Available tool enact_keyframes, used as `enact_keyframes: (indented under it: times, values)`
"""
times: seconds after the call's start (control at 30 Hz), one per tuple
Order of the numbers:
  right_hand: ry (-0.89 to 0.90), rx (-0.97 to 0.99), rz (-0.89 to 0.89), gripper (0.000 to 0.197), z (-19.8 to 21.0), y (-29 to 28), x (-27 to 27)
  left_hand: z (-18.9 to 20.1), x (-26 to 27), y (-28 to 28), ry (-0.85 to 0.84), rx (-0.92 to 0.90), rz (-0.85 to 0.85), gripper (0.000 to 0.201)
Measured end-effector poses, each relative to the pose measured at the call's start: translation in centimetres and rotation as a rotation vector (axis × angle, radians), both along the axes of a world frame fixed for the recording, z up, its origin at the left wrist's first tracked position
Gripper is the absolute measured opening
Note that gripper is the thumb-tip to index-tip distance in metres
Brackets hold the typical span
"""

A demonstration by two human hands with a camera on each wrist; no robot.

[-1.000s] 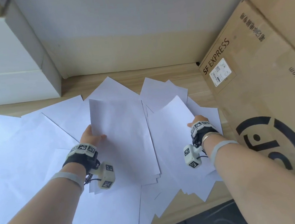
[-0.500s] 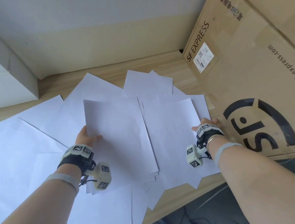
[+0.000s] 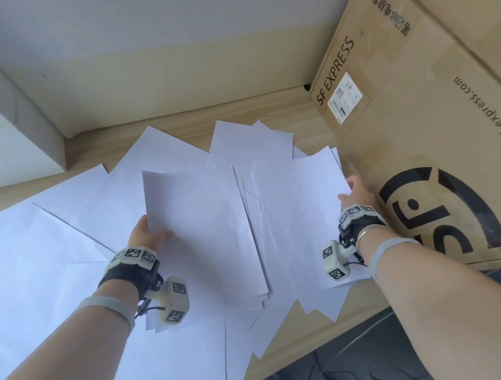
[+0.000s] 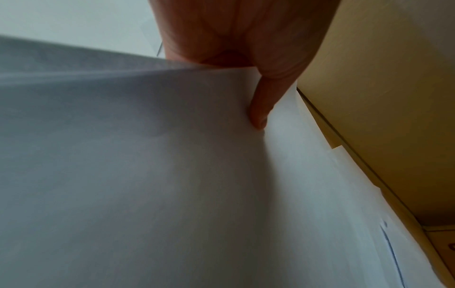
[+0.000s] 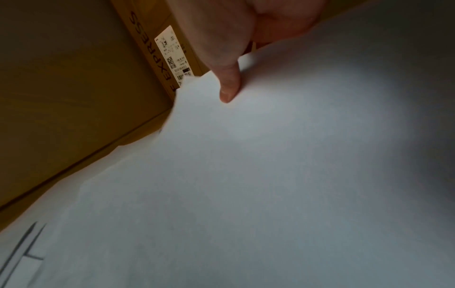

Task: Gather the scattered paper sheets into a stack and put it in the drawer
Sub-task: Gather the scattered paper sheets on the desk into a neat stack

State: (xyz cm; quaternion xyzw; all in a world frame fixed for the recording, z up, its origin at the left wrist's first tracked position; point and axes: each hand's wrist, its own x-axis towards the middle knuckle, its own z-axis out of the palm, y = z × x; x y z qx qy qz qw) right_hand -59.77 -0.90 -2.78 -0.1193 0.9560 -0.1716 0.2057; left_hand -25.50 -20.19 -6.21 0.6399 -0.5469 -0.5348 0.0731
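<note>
here, left hand (image 3: 146,235) pinching paper stack (image 3: 204,233), right hand (image 3: 358,195) pinching another sheet (image 3: 299,215)

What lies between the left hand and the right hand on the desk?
In the head view, only overlapping white paper sheets: the left hand pinches one bundle's edge, the right hand another's. No bare wood shows between them.

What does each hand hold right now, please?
Left hand: grips the edge of the left bundle of sheets, thumb on top.
Right hand: pinches the edge of the right sheet, thumb on top.
</note>
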Motion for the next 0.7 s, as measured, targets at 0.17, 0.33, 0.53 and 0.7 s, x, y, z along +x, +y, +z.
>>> enact_keyframes:
  times: [0.17, 0.33, 0.53, 0.7]
  values:
    - [0.008, -0.113, 0.082, 0.032, 0.9, -0.6, -0.9, 0.2, 0.2, -0.6, -0.045, -0.028, -0.016, 0.041]
    - [0.003, -0.286, 0.094, 0.028, 2.1, -1.9, -1.2, 0.5, 0.7, -0.9, -0.075, -0.029, -0.011, 0.045]
    - [-0.063, -0.289, 0.189, 0.030, 2.3, -5.2, 0.8, 0.7, 1.0, -1.0, -0.074, -0.016, -0.007, 0.045]
    - [-0.163, -0.143, 0.306, 0.034, 0.9, -8.3, 5.7, 0.7, 0.9, -1.0, -0.071, -0.004, -0.036, 0.042]
